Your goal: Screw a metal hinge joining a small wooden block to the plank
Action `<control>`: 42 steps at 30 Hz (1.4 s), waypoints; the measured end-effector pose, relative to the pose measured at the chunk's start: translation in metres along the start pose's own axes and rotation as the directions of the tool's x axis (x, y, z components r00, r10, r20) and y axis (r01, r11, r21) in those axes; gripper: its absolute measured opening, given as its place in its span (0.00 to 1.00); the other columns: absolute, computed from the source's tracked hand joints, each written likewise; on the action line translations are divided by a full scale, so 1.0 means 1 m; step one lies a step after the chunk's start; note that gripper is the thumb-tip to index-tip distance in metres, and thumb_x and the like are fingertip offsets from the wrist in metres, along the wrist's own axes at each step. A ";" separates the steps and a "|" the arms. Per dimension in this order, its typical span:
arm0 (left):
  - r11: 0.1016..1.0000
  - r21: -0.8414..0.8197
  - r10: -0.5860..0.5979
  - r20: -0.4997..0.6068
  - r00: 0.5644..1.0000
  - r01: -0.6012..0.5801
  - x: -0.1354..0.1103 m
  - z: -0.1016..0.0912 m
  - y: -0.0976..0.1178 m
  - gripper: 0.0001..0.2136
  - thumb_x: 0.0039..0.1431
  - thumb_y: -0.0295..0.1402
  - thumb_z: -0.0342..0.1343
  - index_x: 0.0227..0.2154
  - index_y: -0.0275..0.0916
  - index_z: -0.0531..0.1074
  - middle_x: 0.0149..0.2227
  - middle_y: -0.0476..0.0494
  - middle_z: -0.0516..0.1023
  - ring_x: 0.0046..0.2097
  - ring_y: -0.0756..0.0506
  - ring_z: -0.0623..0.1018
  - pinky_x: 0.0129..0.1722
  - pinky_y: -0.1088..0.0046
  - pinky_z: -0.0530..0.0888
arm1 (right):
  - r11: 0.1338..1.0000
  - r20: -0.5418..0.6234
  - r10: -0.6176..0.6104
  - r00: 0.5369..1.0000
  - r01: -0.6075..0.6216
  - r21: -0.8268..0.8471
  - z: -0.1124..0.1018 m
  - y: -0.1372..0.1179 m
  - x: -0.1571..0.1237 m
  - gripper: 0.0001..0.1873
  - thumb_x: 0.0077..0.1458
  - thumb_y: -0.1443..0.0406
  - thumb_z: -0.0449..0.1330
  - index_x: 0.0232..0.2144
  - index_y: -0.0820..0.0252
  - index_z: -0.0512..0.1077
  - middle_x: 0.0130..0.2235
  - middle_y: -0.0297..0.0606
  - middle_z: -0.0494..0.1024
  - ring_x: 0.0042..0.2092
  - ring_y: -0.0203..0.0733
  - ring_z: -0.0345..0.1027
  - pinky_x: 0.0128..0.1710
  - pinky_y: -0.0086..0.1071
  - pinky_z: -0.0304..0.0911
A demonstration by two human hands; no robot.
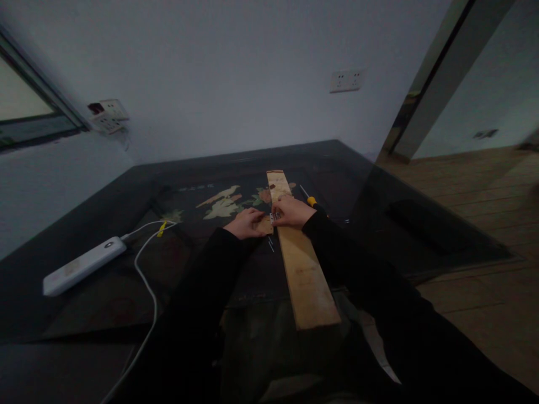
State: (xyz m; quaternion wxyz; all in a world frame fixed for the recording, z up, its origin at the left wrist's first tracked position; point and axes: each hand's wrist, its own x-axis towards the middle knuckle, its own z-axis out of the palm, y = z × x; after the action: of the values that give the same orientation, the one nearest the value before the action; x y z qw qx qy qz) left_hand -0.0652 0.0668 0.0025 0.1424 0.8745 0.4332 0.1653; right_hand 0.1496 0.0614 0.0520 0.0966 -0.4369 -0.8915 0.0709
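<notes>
A long wooden board point(305, 275) lies lengthwise on the dark table, its near end jutting past the front edge. My left hand point(247, 223) is closed on a small wooden block point(265, 225) at the board's left side. Against that block my right hand point(292, 212) pinches a small metal hinge point(272, 219), the wrist crossing above the board. Fingers cover part of the hinge. Just below the block lie a few screws point(270, 244). Right of the board rests a screwdriver point(311, 200) with a yellow and black handle, its shaft pointing away from me.
On the left a white power strip point(84, 266) sits with its white cable point(154, 292) running down the table. The dark table point(189, 168) has a printed flower picture and stands against a wall with sockets point(346, 81). Wooden flooring point(475, 297) shows to the right.
</notes>
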 end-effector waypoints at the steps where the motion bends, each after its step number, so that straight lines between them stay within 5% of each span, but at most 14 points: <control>1: 1.000 -0.001 0.006 -0.010 1.000 -0.006 0.000 0.001 -0.001 0.32 0.40 0.43 0.64 0.51 0.37 0.70 0.46 0.37 0.70 0.48 0.39 0.71 0.50 0.63 0.69 | 1.000 0.002 0.001 1.000 -0.001 -0.003 0.000 0.000 0.000 0.19 0.46 0.56 0.64 0.39 0.60 0.74 0.44 0.47 0.72 0.48 0.49 0.67 0.45 0.35 0.61; 17: 0.986 0.122 0.119 -0.048 0.992 -0.112 0.001 0.001 0.001 0.30 0.45 0.43 0.62 0.51 0.32 0.69 0.45 0.34 0.74 0.47 0.39 0.73 0.48 0.62 0.70 | 0.999 0.001 0.035 0.999 -0.035 -0.010 0.001 -0.003 -0.003 0.17 0.47 0.57 0.63 0.39 0.59 0.73 0.44 0.45 0.71 0.46 0.48 0.67 0.42 0.35 0.59; 42: 0.978 0.047 0.207 -0.208 0.956 -0.201 -0.010 0.022 -0.001 0.27 0.49 0.40 0.60 0.54 0.38 0.67 0.49 0.36 0.72 0.50 0.42 0.74 0.50 0.64 0.72 | 1.000 -0.061 0.023 0.998 -0.025 -0.017 0.003 -0.004 -0.010 0.21 0.47 0.57 0.64 0.42 0.61 0.70 0.44 0.45 0.72 0.46 0.49 0.66 0.43 0.35 0.59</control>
State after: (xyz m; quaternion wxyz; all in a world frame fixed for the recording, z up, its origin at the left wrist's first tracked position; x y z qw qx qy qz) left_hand -0.0624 0.0571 -0.0194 0.0667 0.8937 0.3554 0.2657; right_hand 0.1516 0.0507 0.0492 0.1189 -0.4504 -0.8834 0.0507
